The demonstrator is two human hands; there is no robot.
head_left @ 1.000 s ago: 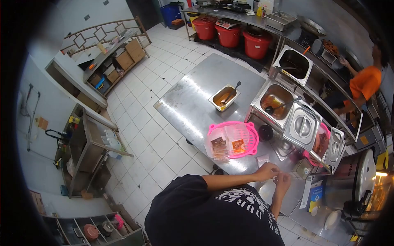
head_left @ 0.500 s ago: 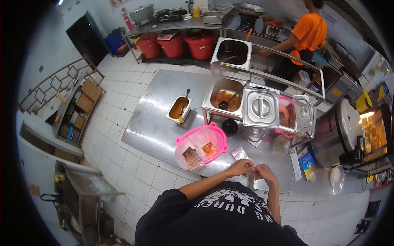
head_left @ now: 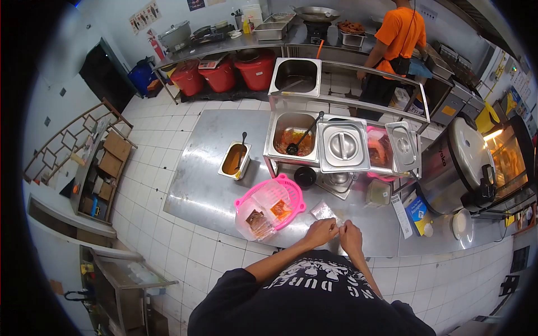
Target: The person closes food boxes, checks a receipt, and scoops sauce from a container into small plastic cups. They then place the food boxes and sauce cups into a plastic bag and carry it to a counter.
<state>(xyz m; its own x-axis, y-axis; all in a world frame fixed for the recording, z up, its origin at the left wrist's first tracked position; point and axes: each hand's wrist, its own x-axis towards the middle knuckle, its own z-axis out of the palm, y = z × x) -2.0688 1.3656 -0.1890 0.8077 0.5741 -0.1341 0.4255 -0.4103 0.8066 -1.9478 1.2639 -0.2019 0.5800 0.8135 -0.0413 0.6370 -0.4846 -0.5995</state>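
My left hand (head_left: pixel 323 232) and my right hand (head_left: pixel 351 238) are close together over the steel table's front edge, fingertips pinched. Between them they appear to grip the end of a clear plastic bag (head_left: pixel 322 211), most of which lies on the table just beyond; its contents are hard to make out. To the left sits a pink basket (head_left: pixel 296 190), carrying a clear plastic container (head_left: pixel 245 217) with a brown packet (head_left: pixel 257 221) and an orange-red packet (head_left: pixel 280 210).
Beyond the basket stand a metal pan of brown sauce (head_left: pixel 233 161) with a ladle, and a black bowl (head_left: pixel 305 177). A raised rack holds a food pan (head_left: pixel 278 129) and lidded pans (head_left: pixel 343 147). A large cooker (head_left: pixel 457 162) is at right. Another person (head_left: pixel 399 39) works behind.
The view has shifted, so the scene sits slightly further left. My hands remain close together, still pinching. The other person in orange has turned and drawn an arm in.
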